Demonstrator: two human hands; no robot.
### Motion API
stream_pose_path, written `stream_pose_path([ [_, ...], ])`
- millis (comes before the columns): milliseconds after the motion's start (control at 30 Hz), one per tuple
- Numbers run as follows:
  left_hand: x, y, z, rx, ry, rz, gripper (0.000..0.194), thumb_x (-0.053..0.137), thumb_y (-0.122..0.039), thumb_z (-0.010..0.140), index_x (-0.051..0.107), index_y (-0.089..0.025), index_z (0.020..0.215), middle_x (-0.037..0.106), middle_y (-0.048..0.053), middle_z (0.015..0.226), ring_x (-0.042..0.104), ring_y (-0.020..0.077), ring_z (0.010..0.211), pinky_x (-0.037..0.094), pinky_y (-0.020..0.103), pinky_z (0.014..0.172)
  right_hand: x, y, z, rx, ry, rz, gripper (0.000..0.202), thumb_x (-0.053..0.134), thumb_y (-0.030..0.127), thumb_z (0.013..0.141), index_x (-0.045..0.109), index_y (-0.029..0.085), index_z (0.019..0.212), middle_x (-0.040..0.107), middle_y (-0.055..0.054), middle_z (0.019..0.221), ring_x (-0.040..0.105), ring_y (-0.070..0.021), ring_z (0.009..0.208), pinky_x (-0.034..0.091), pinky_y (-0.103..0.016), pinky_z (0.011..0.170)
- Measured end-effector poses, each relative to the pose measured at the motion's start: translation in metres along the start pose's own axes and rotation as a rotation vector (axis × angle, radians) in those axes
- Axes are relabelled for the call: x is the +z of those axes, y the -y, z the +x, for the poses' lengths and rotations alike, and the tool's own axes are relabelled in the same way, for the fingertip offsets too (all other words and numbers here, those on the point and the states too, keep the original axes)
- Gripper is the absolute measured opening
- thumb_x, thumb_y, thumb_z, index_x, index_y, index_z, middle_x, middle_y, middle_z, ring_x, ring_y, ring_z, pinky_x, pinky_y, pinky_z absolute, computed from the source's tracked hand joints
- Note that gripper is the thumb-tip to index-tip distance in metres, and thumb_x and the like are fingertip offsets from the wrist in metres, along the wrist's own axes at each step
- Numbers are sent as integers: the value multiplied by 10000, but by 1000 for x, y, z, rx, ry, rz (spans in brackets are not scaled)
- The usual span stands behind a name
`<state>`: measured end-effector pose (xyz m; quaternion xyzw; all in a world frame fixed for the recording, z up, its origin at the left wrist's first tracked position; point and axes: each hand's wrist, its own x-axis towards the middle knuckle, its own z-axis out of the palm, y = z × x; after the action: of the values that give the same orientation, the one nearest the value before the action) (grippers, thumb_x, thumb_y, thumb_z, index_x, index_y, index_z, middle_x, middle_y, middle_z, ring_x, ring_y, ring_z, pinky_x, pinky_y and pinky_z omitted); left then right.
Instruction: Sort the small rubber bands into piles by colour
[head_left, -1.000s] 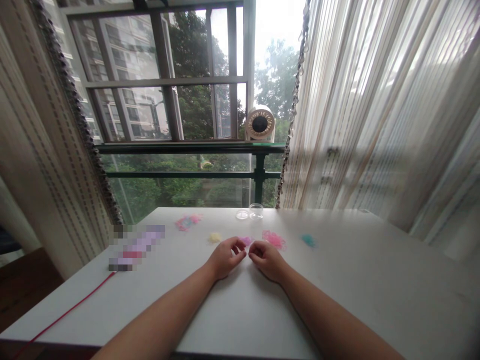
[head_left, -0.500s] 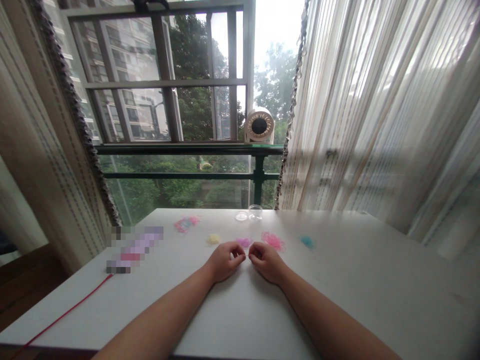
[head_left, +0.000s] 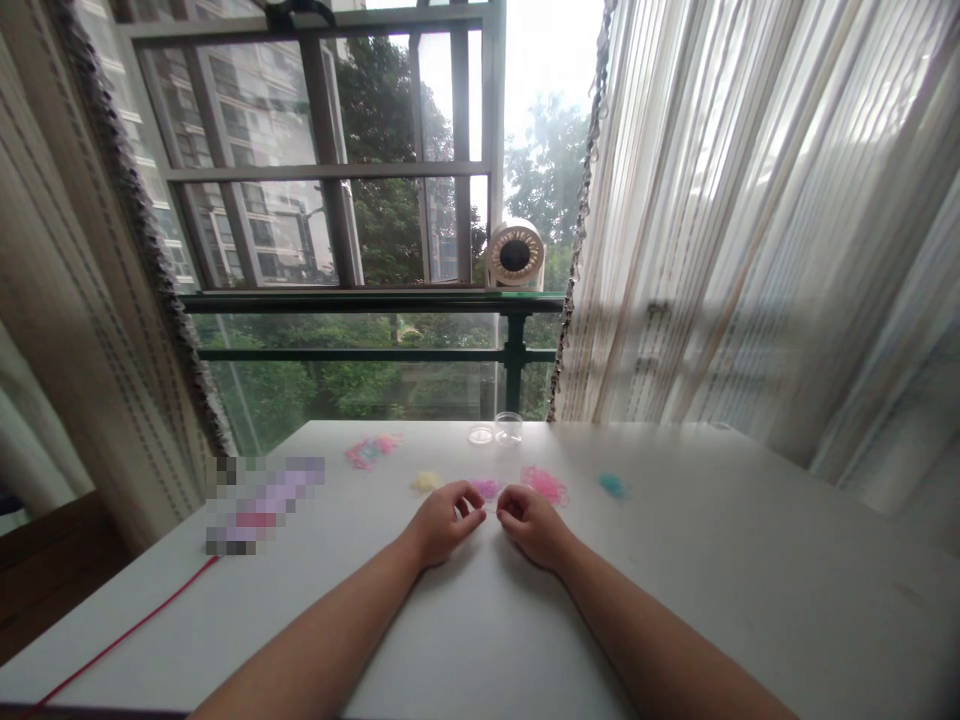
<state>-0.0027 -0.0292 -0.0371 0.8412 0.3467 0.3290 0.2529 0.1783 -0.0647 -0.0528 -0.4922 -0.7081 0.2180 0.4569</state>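
Above the white table, my left hand and my right hand face each other, a small gap between their fingertips. Both have curled, pinching fingers. A thin, pale rubber band seems to span the gap, though it is barely visible. Just beyond the fingertips lies a heap of purple bands. Pink bands are spread beyond my right hand, and a yellow heap lies beyond my left. Farther right sits a blue heap.
A mixed pink and blue heap lies at the back left. At the far edge stand a clear round container and a clear lid. A blurred purple object with a red cable lies left. A fan stands by the window.
The fingertips of my hands are slightly farther apart, the left having shifted a little left. The whole view has tilted slightly; the heaps lie as before.
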Motion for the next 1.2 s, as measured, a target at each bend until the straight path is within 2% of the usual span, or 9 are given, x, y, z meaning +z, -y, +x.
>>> stream_pose_path([
  [100,2,-4,-1,24,34,-10,224,579,-268,730,632,-160,919,659,38,858,543,114,642,419,226,605,1,-1,0,-5,8,-2,55,514,138,678,548,162,643,489,39,551,423,-93,520,318,-204,494],
  [300,1,-6,-1,27,48,41,151,546,-259,757,648,-152,790,629,8,688,505,109,601,392,219,591,1,-2,0,2,20,-2,52,519,153,682,558,163,649,484,43,547,420,-92,516,315,-209,496],
  [567,-2,0,7,51,-30,95,174,555,-283,764,677,-165,800,662,36,761,557,139,688,422,242,663,-1,-4,1,16,-12,1,37,519,167,687,553,167,672,478,44,555,421,-97,524,318,-215,502],
  [900,-17,12,46,89,-37,366,153,562,-266,750,680,-186,805,650,34,784,558,154,719,428,253,694,-5,0,0,44,19,42,27,476,176,654,499,179,640,452,49,541,393,-93,507,293,-215,487],
  [1067,-23,16,71,164,20,507,144,566,-241,736,694,-189,776,651,42,790,567,166,718,419,260,680,-10,1,-2,32,69,57,133,402,170,576,311,197,483,274,59,477,277,-79,472,195,-226,452],
  [1200,-26,18,82,217,100,615,171,555,-235,739,715,-194,785,660,52,789,574,185,751,412,266,686,-13,-1,-3,20,115,76,174,367,197,557,224,206,458,196,55,468,216,-75,457,155,-239,446],
])
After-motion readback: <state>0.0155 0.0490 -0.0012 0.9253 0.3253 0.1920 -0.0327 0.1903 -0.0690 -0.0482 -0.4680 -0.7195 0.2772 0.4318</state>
